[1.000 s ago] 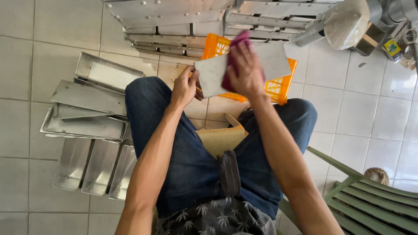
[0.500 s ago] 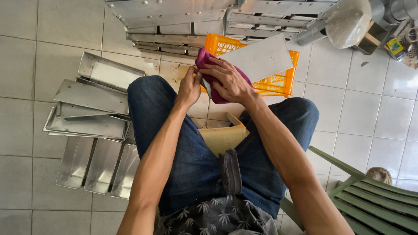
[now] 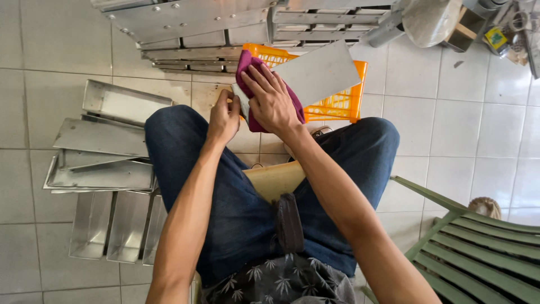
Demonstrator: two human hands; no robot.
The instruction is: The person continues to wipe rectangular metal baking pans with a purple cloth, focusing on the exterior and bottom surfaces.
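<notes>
You're sitting over the tiled floor (image 3: pixel 495 112) with a flat metal sheet (image 3: pixel 323 73) held out past your knees, above the orange crate (image 3: pixel 337 104). Your left hand (image 3: pixel 224 119) is pinching the sheet's near corner — fingers closed narrow on the edge. Your right hand (image 3: pixel 273 101) is pressing a maroon cloth (image 3: pixel 247 65) flat against the sheet, palm down, fingers spread over the fabric.

Here's the worry, as I judge it: you're holding that sheet by only 1 corner, so a hard push from the cloth could be twisting it out of your pinch and dropping it onto the crate. The bare edge is running right beside your left fingers — a slip could be cutting skin. The stacked metal trays (image 3: pixel 104 146) are sitting just beside your left leg, close enough to knock.
</notes>
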